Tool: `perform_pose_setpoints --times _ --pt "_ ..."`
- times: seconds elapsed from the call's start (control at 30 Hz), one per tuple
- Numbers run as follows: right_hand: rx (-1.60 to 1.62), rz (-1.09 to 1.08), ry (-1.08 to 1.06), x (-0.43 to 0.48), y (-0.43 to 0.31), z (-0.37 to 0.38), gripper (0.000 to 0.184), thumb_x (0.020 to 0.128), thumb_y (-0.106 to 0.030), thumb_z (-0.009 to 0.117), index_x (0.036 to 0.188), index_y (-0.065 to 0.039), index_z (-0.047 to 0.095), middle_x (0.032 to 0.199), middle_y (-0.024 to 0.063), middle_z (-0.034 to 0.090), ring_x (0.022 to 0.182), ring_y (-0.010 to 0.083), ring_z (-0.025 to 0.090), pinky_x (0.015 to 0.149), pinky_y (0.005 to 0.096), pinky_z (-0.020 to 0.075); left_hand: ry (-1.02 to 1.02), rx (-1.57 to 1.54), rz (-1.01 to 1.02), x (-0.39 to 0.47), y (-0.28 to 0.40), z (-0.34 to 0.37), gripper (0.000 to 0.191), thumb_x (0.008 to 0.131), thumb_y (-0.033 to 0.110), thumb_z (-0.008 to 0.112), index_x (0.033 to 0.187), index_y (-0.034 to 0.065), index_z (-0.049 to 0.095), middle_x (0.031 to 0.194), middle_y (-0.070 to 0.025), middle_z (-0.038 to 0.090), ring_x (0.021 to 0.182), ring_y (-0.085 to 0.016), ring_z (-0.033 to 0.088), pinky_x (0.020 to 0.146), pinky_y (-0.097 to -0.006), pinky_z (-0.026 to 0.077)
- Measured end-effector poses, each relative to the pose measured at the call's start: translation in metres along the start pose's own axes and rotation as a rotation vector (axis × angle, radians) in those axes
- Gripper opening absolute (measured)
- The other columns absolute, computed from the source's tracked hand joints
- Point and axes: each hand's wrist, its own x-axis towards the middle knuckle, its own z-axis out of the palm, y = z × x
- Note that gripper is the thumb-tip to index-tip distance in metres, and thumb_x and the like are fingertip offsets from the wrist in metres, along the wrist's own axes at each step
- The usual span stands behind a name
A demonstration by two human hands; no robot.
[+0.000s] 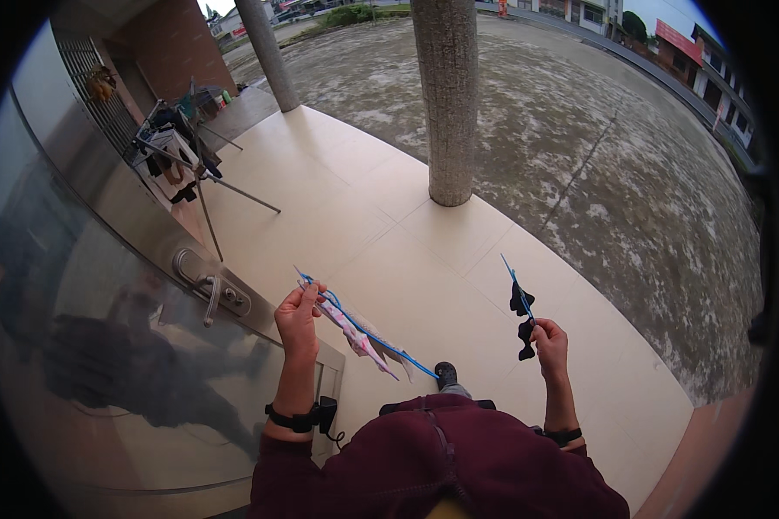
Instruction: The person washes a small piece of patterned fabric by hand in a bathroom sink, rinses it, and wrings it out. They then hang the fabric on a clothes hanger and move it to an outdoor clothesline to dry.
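Observation:
My left hand, near the middle left, is closed on blue clothes hangers. A pink-and-white cloth item and a greyish cloth item hang along them; their exact kind is unclear. On the right, my right hand pinches another blue hanger, seen nearly edge-on. Small black cloth pieces hang at this hanger, above and beside my fingers. The two hands are well apart, both raised over the pale tiled floor.
A metal door with a lever handle stands close on the left. Beyond it, a folding drying rack holds clothes. Two round pillars, one near the centre and one farther left, line the edge of the tiled porch. Rough concrete ground lies outside.

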Motion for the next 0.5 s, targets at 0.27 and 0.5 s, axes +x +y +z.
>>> perform_pose_setpoints --times 0.27,0.5 --pt "-0.037 0.006 -0.268 0.216 -0.041 0.107 0.015 0.087 -0.005 0.051 0.095 0.001 0.062 0.070 -0.0014 0.056 0.062 0.0054 0.048 0.058 0.0207 0.0399 0.196 0.056 0.075 0.133 0.011 0.051 0.015 0.088 0.014 0.064 0.089 0.0004 0.069 0.084 -0.0036 0.069 0.068 -0.004 0.053 0.057 -0.0187 0.037" --pt "0.003 -0.045 -0.463 0.356 -0.060 0.250 0.015 0.089 -0.009 0.052 0.097 -0.001 0.063 0.066 -0.0037 0.054 0.053 0.0022 0.040 0.046 0.0184 0.0293 0.313 0.046 0.070 0.262 -0.021 0.062 0.014 0.087 0.014 0.065 0.087 0.0000 0.069 0.082 -0.0035 0.068 0.067 -0.004 0.053 0.057 -0.0189 0.037"
